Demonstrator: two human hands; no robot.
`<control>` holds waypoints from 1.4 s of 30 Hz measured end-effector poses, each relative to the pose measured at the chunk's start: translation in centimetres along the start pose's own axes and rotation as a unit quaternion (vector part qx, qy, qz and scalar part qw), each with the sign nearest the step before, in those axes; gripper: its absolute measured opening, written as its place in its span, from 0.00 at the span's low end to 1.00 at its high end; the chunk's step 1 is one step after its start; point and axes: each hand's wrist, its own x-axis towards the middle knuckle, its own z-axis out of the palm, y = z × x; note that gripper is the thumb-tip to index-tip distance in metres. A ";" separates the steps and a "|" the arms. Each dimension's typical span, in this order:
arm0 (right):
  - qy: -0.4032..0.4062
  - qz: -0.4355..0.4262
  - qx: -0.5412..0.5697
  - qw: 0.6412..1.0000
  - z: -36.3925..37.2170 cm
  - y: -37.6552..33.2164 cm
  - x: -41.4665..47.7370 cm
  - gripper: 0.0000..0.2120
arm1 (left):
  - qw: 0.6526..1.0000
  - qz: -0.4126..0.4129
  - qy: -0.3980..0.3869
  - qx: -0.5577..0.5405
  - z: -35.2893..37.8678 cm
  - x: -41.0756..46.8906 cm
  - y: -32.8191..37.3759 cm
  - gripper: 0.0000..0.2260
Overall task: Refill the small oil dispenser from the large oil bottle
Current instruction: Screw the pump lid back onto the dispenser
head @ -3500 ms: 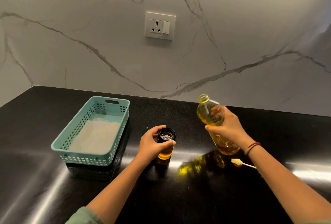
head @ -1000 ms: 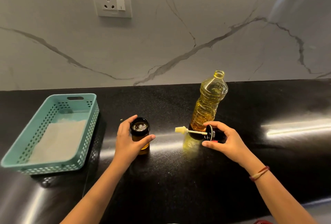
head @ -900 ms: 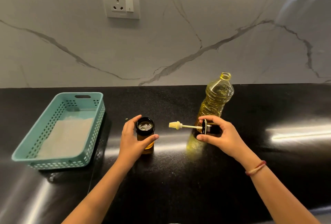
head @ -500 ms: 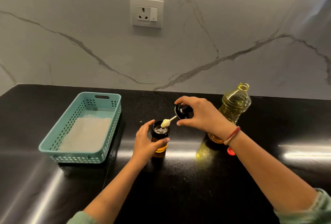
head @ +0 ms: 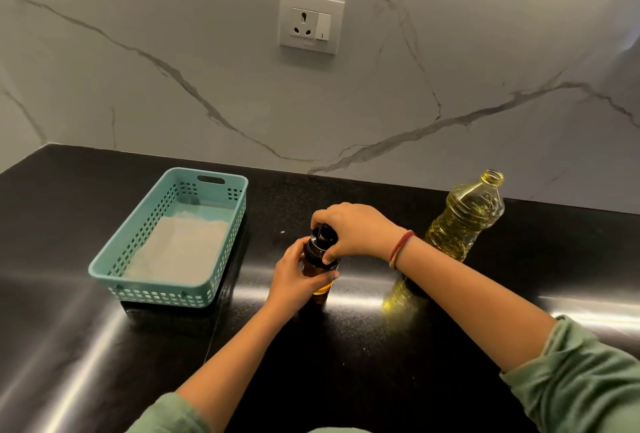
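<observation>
The small amber oil dispenser (head: pixel 316 269) stands on the black counter (head: pixel 346 363) in the middle. My left hand (head: pixel 294 276) grips its glass body from the left. On top sits its black brush lid (head: pixel 322 240), and my right hand (head: pixel 349 230) grips that lid from above. The brush itself is hidden inside the dispenser. The large clear oil bottle (head: pixel 464 221) stands uncapped at the right, behind my right wrist, about half full of yellow oil.
A teal perforated basket (head: pixel 221 224) with a pale cloth lying in it stands at the left of the counter. A marble wall with a white power socket (head: pixel 311 22) rises behind. The counter's back left corner lies at the far left.
My right hand set the large bottle down, picked the brush lid up off the counter, carried it left and lowered it onto the dispenser. My left hand kept holding the dispenser.
</observation>
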 end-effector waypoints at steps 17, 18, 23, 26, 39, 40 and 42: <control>0.017 0.004 0.070 0.997 -1.5 -0.4 -1.1 0.15 | 0.999 0.002 -0.021 0.037 -0.4 0.1 -0.2 0.28; 0.014 0.005 0.063 0.998 -1.5 -0.4 -1.1 0.16 | 0.999 0.001 -0.022 0.040 -0.4 0.1 -0.2 0.27; -0.005 -0.005 0.037 0.999 -2.0 -0.5 -1.0 0.15 | 0.998 0.002 -0.020 0.057 -0.5 0.0 0.0 0.26; 0.005 -0.001 -0.010 1.000 -1.7 -0.8 -0.9 0.14 | 0.998 0.004 -0.015 0.064 -0.5 0.0 0.0 0.26; -0.038 -0.024 -0.045 0.998 -2.0 -0.9 0.1 0.14 | 0.996 0.019 -0.011 0.082 -0.4 0.1 -0.3 0.27; -0.038 -0.022 -0.058 0.997 -1.8 -1.0 0.3 0.13 | 0.996 0.018 -0.010 0.086 -0.3 0.1 -0.4 0.28; -0.022 -0.010 -0.074 0.997 -1.5 -0.9 0.5 0.15 | 0.996 0.014 -0.007 0.090 -0.3 0.1 -0.5 0.28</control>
